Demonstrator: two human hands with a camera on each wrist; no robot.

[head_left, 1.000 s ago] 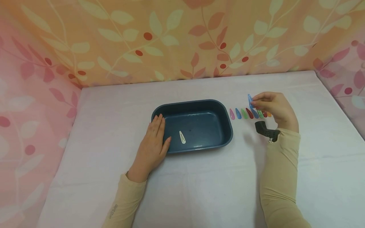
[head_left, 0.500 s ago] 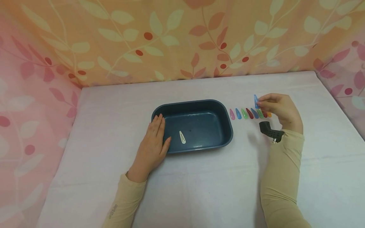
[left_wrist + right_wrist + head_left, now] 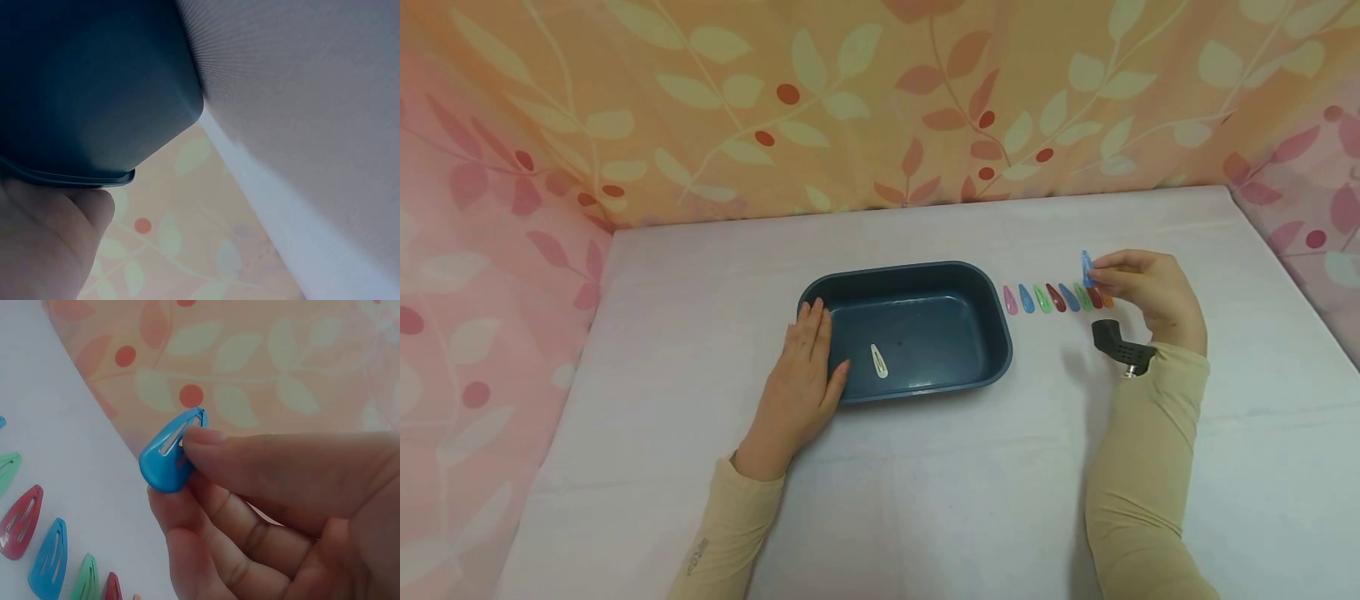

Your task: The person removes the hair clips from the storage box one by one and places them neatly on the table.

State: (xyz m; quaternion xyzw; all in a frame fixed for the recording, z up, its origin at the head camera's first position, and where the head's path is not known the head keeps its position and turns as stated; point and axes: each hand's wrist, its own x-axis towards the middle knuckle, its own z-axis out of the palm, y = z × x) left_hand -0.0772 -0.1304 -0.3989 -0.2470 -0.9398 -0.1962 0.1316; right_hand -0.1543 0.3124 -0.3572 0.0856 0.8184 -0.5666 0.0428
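Between thumb and fingertips my right hand (image 3: 1153, 292) pinches a blue snap hair clip (image 3: 165, 459), held above the table at the right end of a row of clips. That row has a pink clip (image 3: 1011, 300), a blue clip (image 3: 1026, 298), a green clip (image 3: 1042, 298), a dark red clip (image 3: 1056, 297) and several more, the last partly behind the held clip and hand. My left hand (image 3: 797, 375) rests with straight fingers on the left rim of a dark blue plastic basin (image 3: 925, 333). A white hair clip (image 3: 879, 362) lies inside the basin.
A white cloth covers the table (image 3: 925, 500). Behind it hangs an orange leaf-patterned curtain (image 3: 865, 100), with pink patterned cloth at both sides. A black camera mount (image 3: 1120, 343) sticks out from my right wrist.
My right hand has moved to the right along the row, carrying the blue hair clip with it. My left hand and the basin have stayed in place.
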